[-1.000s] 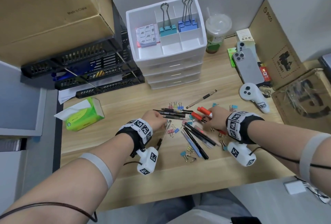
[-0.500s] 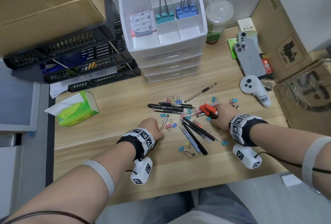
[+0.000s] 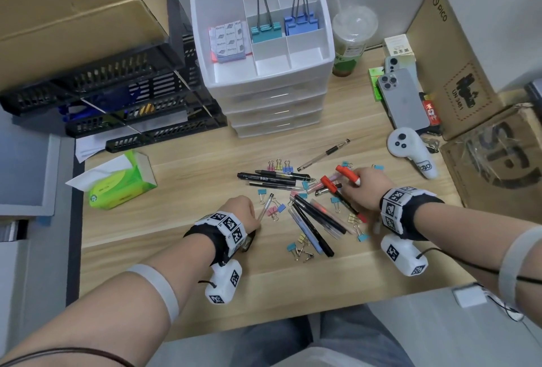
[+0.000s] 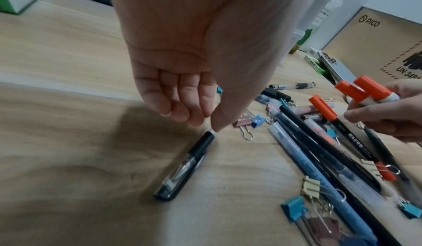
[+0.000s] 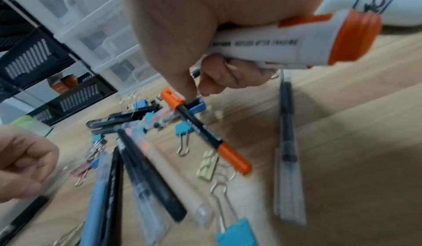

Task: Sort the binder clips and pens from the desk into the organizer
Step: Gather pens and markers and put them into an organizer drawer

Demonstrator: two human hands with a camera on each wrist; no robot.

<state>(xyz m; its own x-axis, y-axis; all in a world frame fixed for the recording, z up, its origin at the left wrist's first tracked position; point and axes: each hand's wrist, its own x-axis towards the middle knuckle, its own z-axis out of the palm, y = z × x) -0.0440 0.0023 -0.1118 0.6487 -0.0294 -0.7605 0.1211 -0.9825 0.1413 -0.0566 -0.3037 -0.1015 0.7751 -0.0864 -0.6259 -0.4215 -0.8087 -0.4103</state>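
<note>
Pens [image 3: 311,217] and small binder clips [image 3: 277,210] are scattered together in the middle of the wooden desk [image 3: 187,167], in front of the white organizer [image 3: 325,53]. Most pens are black or dark, some are clear, one is light blue; the clips are pink, blue, teal and pale yellow, with thin wire handles. At the left of the pile, a clear pen with a black cap [image 4: 185,168] is pinched by the left hand [image 3: 242,211] between the thumb and the curled fingers [image 4: 182,101], with its cap end low over the desk. In the back compartments of the organizer a large teal clip [image 3: 265,31] and a large blue clip [image 3: 300,23] are standing upright. At the right of the pile, white markers with orange caps [image 3: 347,174] are grasped in the right hand [image 3: 369,188], and its thumb and a fingertip [image 5: 205,85] are seen just above a black pen with orange ends [image 5: 203,132], which is lying across the others. Whether this pen is touched cannot be told.
</note>
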